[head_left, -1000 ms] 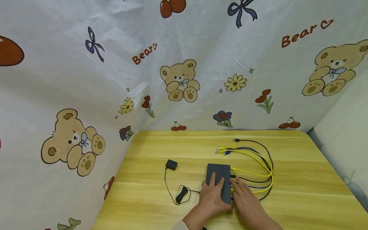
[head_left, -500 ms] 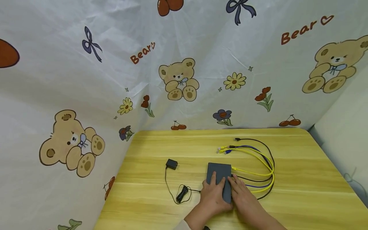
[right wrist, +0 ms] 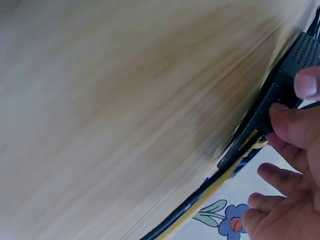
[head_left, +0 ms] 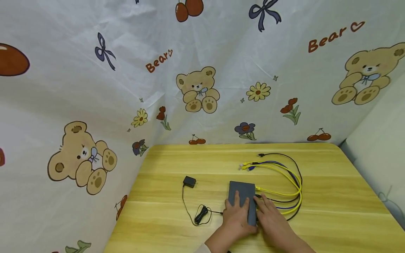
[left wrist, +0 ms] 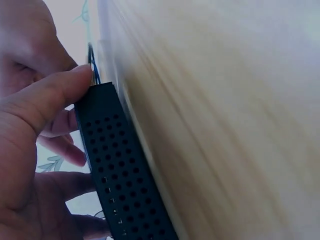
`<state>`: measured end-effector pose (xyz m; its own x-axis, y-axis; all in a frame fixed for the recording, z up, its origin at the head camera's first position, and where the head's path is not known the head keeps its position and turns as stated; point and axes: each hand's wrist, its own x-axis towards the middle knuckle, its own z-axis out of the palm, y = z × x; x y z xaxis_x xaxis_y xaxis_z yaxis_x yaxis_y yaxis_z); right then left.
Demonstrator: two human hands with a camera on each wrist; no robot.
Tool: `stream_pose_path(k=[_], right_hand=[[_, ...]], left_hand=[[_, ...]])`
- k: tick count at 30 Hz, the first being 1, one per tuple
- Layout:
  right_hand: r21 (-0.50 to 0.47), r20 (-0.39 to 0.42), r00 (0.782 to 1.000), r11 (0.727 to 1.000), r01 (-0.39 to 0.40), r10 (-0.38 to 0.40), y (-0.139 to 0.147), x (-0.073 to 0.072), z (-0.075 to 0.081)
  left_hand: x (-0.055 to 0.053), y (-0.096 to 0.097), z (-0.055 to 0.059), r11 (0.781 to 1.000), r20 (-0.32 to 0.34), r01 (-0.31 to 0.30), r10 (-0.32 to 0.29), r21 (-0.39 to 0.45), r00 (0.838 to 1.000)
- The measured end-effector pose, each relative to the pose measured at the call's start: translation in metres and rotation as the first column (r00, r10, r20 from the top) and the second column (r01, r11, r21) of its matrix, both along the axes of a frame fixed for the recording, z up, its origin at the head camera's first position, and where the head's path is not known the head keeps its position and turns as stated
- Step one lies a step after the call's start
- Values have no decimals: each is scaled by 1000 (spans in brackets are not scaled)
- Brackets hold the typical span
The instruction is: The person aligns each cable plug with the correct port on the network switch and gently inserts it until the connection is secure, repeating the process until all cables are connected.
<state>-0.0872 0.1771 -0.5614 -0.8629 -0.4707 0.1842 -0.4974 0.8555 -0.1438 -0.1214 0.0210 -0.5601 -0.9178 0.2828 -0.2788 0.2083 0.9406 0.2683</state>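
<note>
A dark flat network switch [head_left: 243, 187] lies on the wooden table, with several network cables [head_left: 294, 186] running from its right side. My left hand [head_left: 236, 220] holds it, fingers spread over the top and thumb at the near end. In the left wrist view, that thumb rests at a corner of the perforated side wall [left wrist: 120, 160]. Along the port side lies my right hand [head_left: 274, 221], fingers fairly straight and hiding the nearer plugs. The right wrist view has its thumb [right wrist: 290, 122] against the port face, the other fingers spread apart.
To the left, a black power adapter [head_left: 189, 181] lies with its bundled cord [head_left: 201, 215] leading to the switch. Loose yellow and blue cable plugs [head_left: 245, 167] and a black plug [head_left: 261, 155] lie farther back. A bear-printed cloth [head_left: 221, 126] hangs behind the table.
My right hand's fingers have drawn off the top edge of the switch to its port side, showing a black plug again. The left hand keeps its place on the switch.
</note>
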Motion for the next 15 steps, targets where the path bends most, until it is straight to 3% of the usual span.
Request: stream_pose_path(k=[7, 15], right_hand=[[27, 4, 999, 999, 32, -32, 4, -5, -3], [-22, 36, 997, 997, 71, -70, 11, -8, -3]], left_hand=[[0, -1, 3, 1000, 11, 3, -4, 20, 1000], [-1, -8, 1, 999, -10, 27, -26, 42, 1000]])
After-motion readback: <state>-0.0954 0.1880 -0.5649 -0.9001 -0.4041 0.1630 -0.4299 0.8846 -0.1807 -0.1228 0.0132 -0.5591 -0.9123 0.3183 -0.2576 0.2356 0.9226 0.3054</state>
